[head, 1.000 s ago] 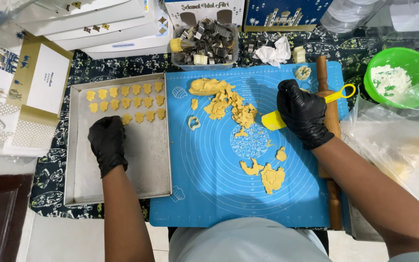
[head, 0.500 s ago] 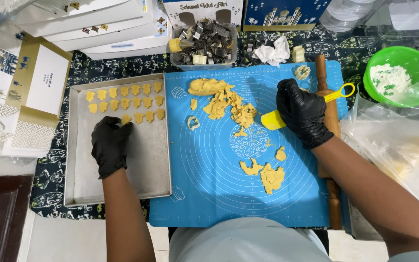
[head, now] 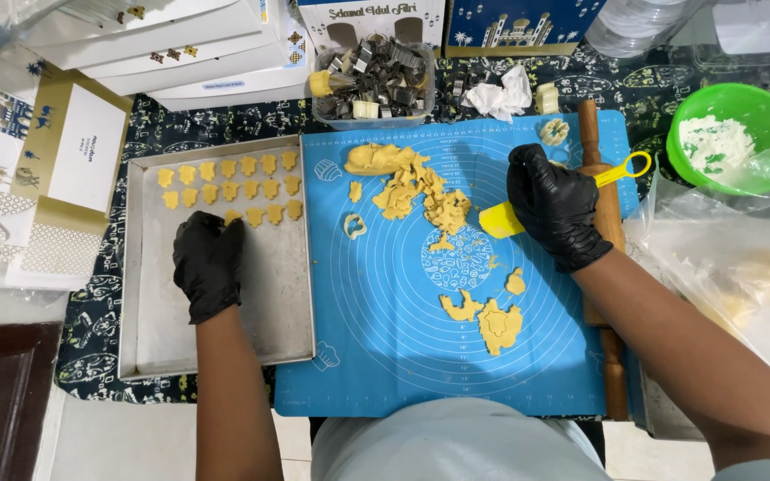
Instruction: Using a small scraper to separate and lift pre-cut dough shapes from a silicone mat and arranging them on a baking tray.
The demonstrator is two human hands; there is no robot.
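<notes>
My left hand, in a black glove, rests flat on the metal baking tray, fingertips touching the lowest row of small yellow cut cookies. My right hand, also gloved, grips a yellow plastic scraper whose blade lies on the blue silicone mat. Beside the blade is a pile of yellow dough scraps. More dough pieces lie lower on the mat. A small cookie cutter sits on the mat near the tray.
A wooden rolling pin lies along the mat's right edge. A clear tub of metal cutters stands behind the mat. There is a green bowl of flour at the right, plastic bags below it, and white boxes at the back left.
My left hand has slid up the tray to the lowest cookie row. My right hand and the scraper have barely moved.
</notes>
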